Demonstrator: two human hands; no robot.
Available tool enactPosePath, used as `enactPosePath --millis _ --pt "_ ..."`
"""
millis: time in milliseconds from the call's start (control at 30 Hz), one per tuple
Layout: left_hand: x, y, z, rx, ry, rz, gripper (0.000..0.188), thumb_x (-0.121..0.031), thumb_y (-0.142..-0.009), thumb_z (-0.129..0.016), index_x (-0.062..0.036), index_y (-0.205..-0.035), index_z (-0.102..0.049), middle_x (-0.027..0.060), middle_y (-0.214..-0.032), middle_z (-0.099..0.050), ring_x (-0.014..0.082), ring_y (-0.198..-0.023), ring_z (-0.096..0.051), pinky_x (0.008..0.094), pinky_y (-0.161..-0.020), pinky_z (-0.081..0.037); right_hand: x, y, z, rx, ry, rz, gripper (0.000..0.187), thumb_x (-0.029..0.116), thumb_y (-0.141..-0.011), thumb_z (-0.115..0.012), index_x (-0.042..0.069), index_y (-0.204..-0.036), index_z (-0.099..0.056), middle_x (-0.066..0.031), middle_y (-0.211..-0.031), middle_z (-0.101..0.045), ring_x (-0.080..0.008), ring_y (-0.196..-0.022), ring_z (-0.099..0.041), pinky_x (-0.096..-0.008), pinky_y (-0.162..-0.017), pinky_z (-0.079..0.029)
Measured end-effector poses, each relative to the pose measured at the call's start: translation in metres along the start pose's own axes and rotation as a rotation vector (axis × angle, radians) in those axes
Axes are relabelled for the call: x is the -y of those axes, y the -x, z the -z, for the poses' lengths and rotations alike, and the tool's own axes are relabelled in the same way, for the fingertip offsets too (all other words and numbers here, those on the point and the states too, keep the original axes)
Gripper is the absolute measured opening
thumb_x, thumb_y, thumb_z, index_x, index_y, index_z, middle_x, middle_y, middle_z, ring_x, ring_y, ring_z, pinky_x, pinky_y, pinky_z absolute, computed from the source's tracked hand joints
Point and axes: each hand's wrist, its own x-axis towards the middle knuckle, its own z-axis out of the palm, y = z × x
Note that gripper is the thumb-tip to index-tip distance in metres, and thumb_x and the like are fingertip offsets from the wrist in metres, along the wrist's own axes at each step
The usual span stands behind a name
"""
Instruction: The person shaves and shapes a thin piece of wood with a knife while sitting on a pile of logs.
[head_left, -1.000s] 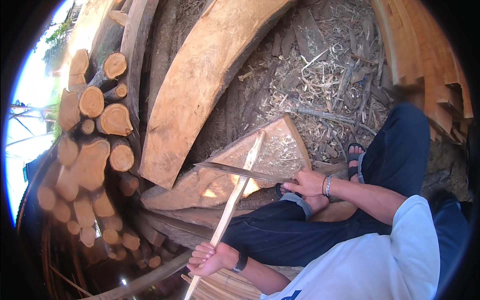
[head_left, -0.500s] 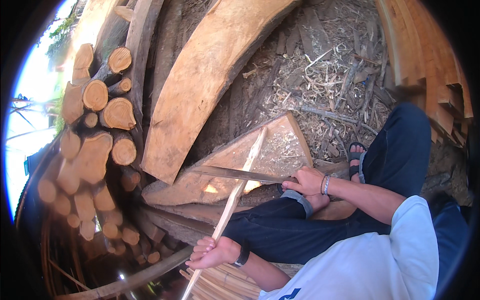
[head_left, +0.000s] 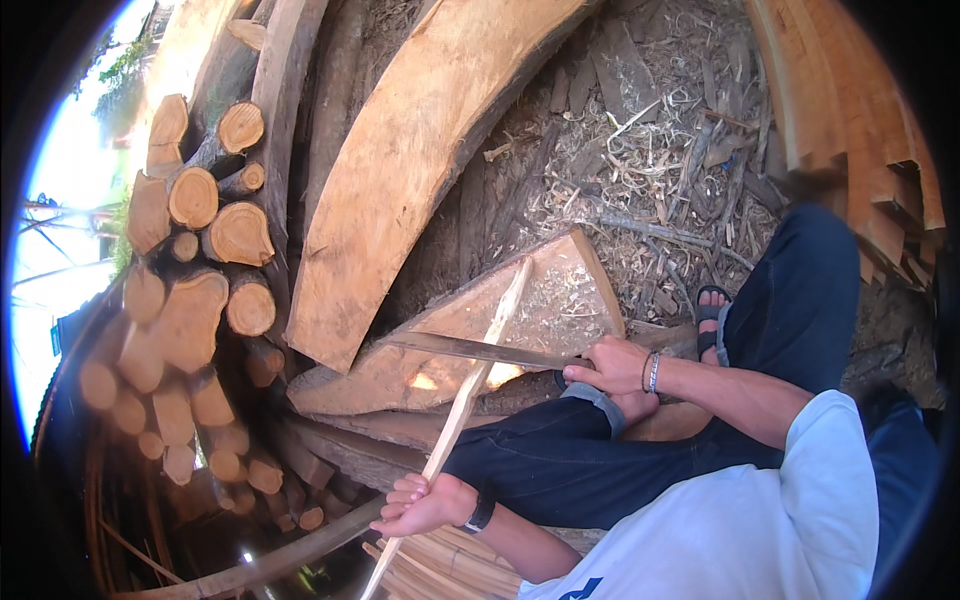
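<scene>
My left hand (head_left: 432,505), with a dark wristband behind it, is closed around the lower part of a pale wooden stick (head_left: 452,425). The stick slants up and away, and its far end rests on a flat wedge-shaped wood slab (head_left: 560,285). In my right hand (head_left: 608,366), fingers wrapped round the handle, is a machete (head_left: 450,346) with a long dark blade. The blade points left and crosses the stick above its middle. Contact between blade and stick looks likely, but I cannot tell how deep the edge sits. Wood shavings lie on the slab.
A large curved plank (head_left: 400,170) lies beyond the slab. Stacked logs (head_left: 193,197) rise on the left, and sawn boards (head_left: 830,90) at the upper right. Shavings (head_left: 650,160) cover the ground. Split sticks (head_left: 450,565) lie below my left arm; my bent legs (head_left: 620,470) are close by.
The view has shifted very slightly. Both hands, the stick and the machete hold nearly the same positions.
</scene>
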Motion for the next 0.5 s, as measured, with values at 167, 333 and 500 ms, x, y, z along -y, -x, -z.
enactPosePath --millis 167,333,500 --pt "0.003 0.011 -0.005 0.045 0.007 0.024 0.054 -0.041 -0.101 -0.035 -0.0205 -0.056 -0.013 -0.004 -0.049 -0.012 0.01 -0.042 -0.014 0.0221 -0.039 -0.016 -0.006 0.001 0.008 0.025 -0.141 -0.073 0.071 0.06 -0.091 -0.044 -0.003 -0.072 -0.069 -0.0275 -0.067 -0.062 -0.043 -0.067 -0.064 -0.0485 -0.068 -0.052" --pt "-0.003 0.006 -0.003 0.01 -0.003 -0.012 0.054 -0.041 -0.101 -0.035 -0.0202 -0.057 -0.012 -0.0042 -0.05 -0.011 0.0099 -0.043 -0.014 0.0221 -0.04 -0.016 0.003 -0.001 -0.002 0.015 -0.018 -0.014 0.069 0.061 -0.09 -0.045 -0.001 -0.071 -0.07 -0.0218 -0.063 -0.063 -0.0386 -0.065 -0.065 -0.0453 -0.069 -0.053" --pt "-0.001 0.015 -0.009 0.021 -0.013 0.018 0.054 -0.042 -0.101 -0.036 -0.0197 -0.057 -0.012 -0.004 -0.05 -0.01 0.0099 -0.043 -0.014 0.0221 -0.04 -0.016 -0.019 -0.004 -0.005 -0.002 -0.082 -0.163 0.067 0.063 -0.089 -0.046 0.005 -0.067 -0.073 -0.0165 -0.056 -0.063 -0.0351 -0.062 -0.066 -0.0428 -0.069 -0.053"
